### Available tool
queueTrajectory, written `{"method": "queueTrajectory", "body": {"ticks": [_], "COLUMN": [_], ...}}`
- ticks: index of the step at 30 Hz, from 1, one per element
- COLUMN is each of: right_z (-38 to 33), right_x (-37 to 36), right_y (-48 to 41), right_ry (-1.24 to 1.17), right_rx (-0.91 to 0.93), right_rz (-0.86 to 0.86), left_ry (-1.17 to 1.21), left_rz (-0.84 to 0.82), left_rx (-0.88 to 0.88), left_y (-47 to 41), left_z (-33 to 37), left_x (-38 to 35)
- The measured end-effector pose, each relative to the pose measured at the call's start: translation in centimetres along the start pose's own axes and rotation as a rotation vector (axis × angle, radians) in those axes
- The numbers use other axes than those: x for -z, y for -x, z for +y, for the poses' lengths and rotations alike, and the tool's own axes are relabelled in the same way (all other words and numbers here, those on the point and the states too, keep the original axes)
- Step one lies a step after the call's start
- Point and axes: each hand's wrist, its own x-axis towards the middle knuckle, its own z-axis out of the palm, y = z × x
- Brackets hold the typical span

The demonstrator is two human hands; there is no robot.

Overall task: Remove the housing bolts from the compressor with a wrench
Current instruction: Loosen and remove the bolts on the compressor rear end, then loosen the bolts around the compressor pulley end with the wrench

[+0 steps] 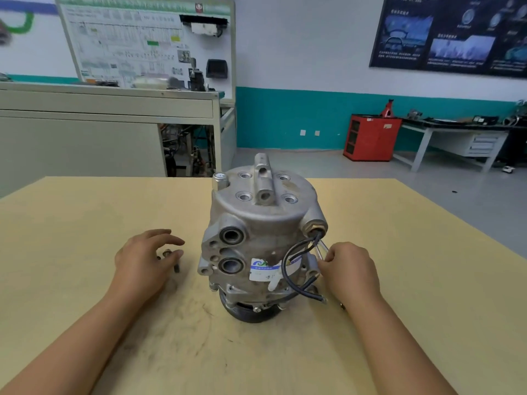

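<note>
The compressor (256, 240) stood upright at mid-frame. Your left hand (142, 260) hovered loose-fingered over loose bolts (168, 255) at centre-left — a nudge could roll them away — while your right hand (350, 269) pinched the wrench (323, 248) beside wires (288, 260) that might snag.

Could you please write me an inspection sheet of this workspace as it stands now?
Surface: tan table, dark smudges near the front.
Job's things: compressor upright, pulley down; four top holes empty; bolts lie left of it.
Clutter: nothing seen.
Hands: left hand relaxed over the bolts; right hand grips a shiny metal tool, likely the wrench.
Cables: black cables loop off the compressor's side.
Surroundings: red cabinet, workbench, dark wall poster.
</note>
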Motion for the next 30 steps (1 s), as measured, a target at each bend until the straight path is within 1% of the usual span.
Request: {"method": "queueTrajectory", "body": {"ticks": [6,10,12,14,17,20,22,23,24,25,27,29,30], "right_z": [-0.8,-1.1,-1.2,-1.3,-1.2,-0.5,0.5,0.9,1.4,1.6,1.9,1.9,1.7], "right_x": [-0.2,-0.1,0.0,0.1,0.4,1.2,2.0,2.4,2.8,3.1,3.2,2.9,2.7], "right_y": [0.1,0.4,0.4,0.5,0.7,0.7,1.1,1.4,1.9,2.5,3.3,3.5,3.4], "right_ry": [0.275,0.333,0.346,0.347,0.288,0.176,-0.064,-0.218,-0.331,-0.386,-0.379,-0.350,-0.351], "right_rx": [0.055,0.053,0.043,0.035,0.048,0.070,0.143,0.215,0.318,0.435,0.584,0.577,0.570], "right_rz": [-0.062,-0.084,-0.088,-0.091,-0.082,-0.018,0.066,0.070,0.029,-0.050,-0.239,-0.363,-0.382], "left_ry": [0.028,-0.042,-0.001,0.134,0.386,0.570,0.583,0.542,0.466,0.378,0.226,0.196,0.221], "left_rz": [0.057,0.007,-0.020,-0.011,-0.001,-0.093,-0.191,-0.240,-0.277,-0.302,-0.309,-0.293,-0.285], "left_rx": [-0.039,-0.023,-0.085,-0.163,-0.208,-0.318,-0.390,-0.424,-0.467,-0.520,-0.605,-0.611,-0.593], "left_y": [0.3,0.4,0.5,0.8,1.4,2.4,3.2,3.5,3.7,3.8,3.6,3.5,3.5], "left_z": [0.5,1.0,1.0,1.3,2.2,2.7,2.8,2.8,3.0,3.0,2.9,2.9,3.0], "left_x": [-0.4,-0.6,-0.4,-0.1,1.0,1.5,1.3,1.3,1.3,1.2,0.8,0.5,0.2]}}
